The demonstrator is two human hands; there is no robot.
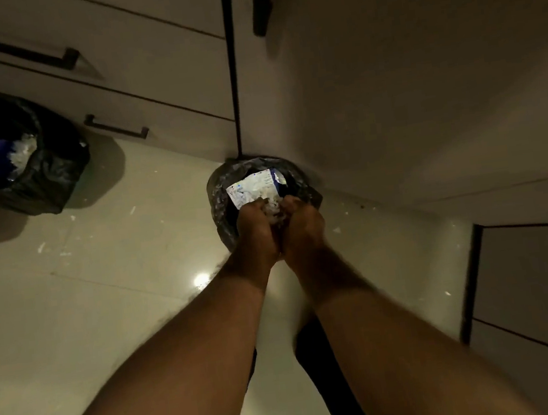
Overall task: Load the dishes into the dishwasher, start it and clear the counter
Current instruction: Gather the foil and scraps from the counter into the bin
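Observation:
Both of my arms reach down over a small bin (218,197) lined with a dark bag, which stands on the floor against the cabinet corner. My left hand (256,230) and my right hand (301,226) are pressed together, fingers curled round a crumpled white scrap (273,210) held between them above the bin's mouth. A flattened white and blue wrapper (253,187) lies inside the bin, just beyond my fingers.
A larger bin (37,174) with a black bag and white and blue waste stands at the left against the drawers (131,69). Pale glossy floor tiles (119,278) carry small white scraps. A cabinet front (423,85) rises to the right.

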